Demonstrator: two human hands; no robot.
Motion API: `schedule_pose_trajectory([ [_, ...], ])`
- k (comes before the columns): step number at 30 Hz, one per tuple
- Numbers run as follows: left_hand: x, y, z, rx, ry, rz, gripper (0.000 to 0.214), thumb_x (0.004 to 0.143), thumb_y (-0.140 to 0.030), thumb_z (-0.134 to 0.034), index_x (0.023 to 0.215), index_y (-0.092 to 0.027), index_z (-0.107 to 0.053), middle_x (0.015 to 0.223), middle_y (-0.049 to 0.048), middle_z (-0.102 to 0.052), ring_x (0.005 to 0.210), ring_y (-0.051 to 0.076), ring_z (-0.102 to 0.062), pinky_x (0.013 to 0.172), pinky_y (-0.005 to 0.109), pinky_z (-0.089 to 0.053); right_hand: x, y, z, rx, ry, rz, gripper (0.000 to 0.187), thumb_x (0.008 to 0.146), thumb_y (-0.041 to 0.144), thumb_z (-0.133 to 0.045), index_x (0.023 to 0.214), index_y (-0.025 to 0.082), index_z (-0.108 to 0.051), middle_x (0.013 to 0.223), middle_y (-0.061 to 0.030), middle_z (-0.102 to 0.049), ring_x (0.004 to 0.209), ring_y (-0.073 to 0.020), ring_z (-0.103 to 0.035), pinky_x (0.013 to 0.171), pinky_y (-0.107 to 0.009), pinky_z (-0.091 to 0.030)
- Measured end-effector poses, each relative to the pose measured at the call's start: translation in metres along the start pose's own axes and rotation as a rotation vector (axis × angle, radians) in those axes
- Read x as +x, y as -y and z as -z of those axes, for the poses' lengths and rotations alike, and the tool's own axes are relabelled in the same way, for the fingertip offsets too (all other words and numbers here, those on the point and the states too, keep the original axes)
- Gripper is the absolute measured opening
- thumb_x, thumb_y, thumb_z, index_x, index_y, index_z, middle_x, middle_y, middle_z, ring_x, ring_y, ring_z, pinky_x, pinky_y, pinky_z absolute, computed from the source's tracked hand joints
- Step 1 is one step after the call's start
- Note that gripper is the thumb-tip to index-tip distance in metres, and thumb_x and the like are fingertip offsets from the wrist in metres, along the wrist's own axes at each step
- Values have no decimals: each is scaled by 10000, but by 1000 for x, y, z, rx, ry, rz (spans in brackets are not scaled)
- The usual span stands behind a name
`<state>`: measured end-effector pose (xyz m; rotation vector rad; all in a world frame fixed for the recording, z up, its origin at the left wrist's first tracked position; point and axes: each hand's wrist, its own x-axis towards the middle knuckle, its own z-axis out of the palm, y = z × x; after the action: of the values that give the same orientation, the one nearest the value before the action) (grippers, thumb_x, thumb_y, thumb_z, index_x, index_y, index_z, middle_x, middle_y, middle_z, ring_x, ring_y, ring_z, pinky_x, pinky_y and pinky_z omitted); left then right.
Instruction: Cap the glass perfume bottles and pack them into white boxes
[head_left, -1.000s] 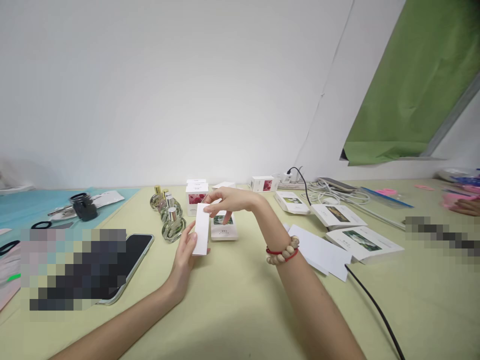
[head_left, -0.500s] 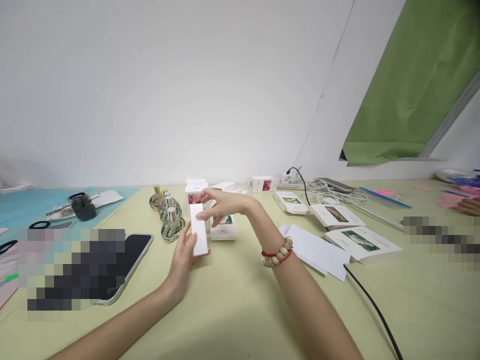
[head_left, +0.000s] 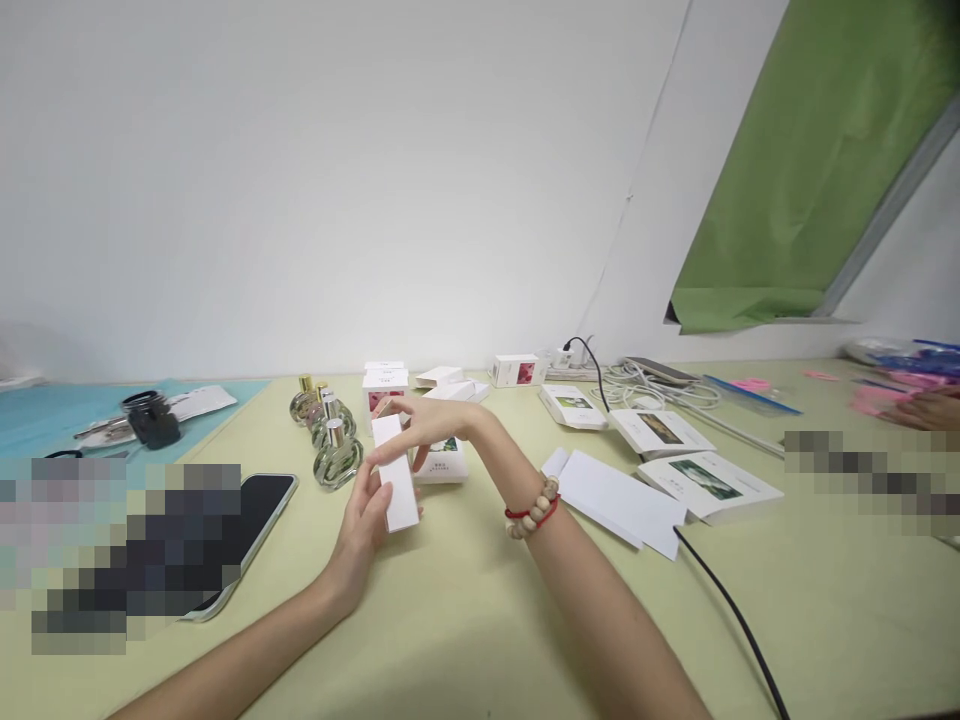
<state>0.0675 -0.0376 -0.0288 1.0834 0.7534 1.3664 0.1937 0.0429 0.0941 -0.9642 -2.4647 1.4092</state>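
A slim white carton (head_left: pixel 399 495) is tilted in front of me, its plain narrow side towards me. My left hand (head_left: pixel 358 525) is closed round its lower part, with the thumb on the near side. Arched over its upper end is my right hand (head_left: pixel 435 422), thumb across the near side and fingers at the top, partly hidden. Just behind lies a white box with a flower picture (head_left: pixel 444 466), partly covered by my right hand. Several glass perfume bottles (head_left: pixel 337 460) stand in a row to the left. Further back are upright white boxes with a pink picture (head_left: pixel 385 382).
A phone (head_left: pixel 259 520) lies at left near a dark jar (head_left: pixel 151 420) on a blue sheet. At right are flat printed cartons (head_left: pixel 709 485), white paper (head_left: pixel 622 498), a black cable (head_left: pixel 739 620) and coiled white cables (head_left: pixel 660 390). A person's hand (head_left: pixel 941 410) shows at far right.
My right hand has shifted down onto the carton, its thumb now lying across the near side. The carton has tilted slightly and its lower end sits lower. The whole view has moved a little.
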Motion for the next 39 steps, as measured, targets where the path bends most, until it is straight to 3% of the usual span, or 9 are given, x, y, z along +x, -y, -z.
schedule_pose_trajectory([
  [4,4,2,2,112,-62,-58,585,809,-455,-467,1331,-288,-263,1307,70,-415,1189,225,-400,950,356,-356,-13,0,13,-77,-176,5,733,540,524,-699,1144,228,-407,1108,-63,-470,901,-147,-545,582,-194,-537],
  [8,4,-4,1,287,-128,-8,524,790,-450,-498,1274,-289,-375,1290,70,-432,1207,235,-372,972,365,-301,-37,-10,36,-111,-341,-109,749,556,532,-687,1184,247,-395,1177,-77,-456,938,-175,-536,599,-214,-530],
  [12,2,-6,0,429,-67,40,407,794,-424,-491,1174,-276,-498,1295,58,-429,1198,243,-369,989,372,-263,-53,-34,54,5,-209,-344,716,568,508,-676,1186,253,-420,1155,-75,-499,939,-191,-541,584,-249,-524],
  [16,2,2,3,578,-25,-21,385,754,-354,-550,1128,-260,-544,1238,63,-478,1196,243,-362,1013,380,-219,-51,-60,60,144,-121,-579,620,546,492,-674,1077,213,-516,1091,-81,-540,824,-159,-559,562,-229,-488],
  [21,3,6,6,600,34,-18,483,736,-316,-563,1211,-293,-480,1265,74,-452,1212,254,-349,981,392,-268,-40,-69,56,234,-4,-629,517,540,450,-677,978,204,-554,933,-34,-578,676,-95,-529,521,-181,-417],
  [26,3,1,3,547,124,8,507,773,-302,-521,1269,-304,-411,1269,75,-451,1204,243,-369,945,374,-314,-34,-64,51,243,71,-625,441,548,452,-673,899,212,-555,874,1,-581,680,-93,-529,490,-166,-370],
  [32,-1,-4,-1,635,79,-172,455,775,-295,-528,1227,-295,-470,1124,63,-540,999,209,-487,877,353,-365,-32,-55,47,147,49,-632,518,519,529,-673,919,216,-572,840,-16,-592,651,-113,-541,475,-186,-377],
  [36,-13,-4,-3,873,282,-524,425,835,-226,-418,1251,-312,-441,1238,58,-488,1073,228,-448,920,385,-327,-40,-32,43,110,49,-573,501,547,543,-653,923,224,-565,877,-21,-599,649,-115,-546,439,-178,-361],
  [39,-19,-2,-1,1016,401,-594,443,852,-216,-384,1277,-340,-392,1280,29,-465,1071,246,-445,923,398,-300,-48,-9,37,71,45,-488,490,593,556,-616,956,231,-564,880,-23,-598,661,-122,-549,404,-170,-333],
])
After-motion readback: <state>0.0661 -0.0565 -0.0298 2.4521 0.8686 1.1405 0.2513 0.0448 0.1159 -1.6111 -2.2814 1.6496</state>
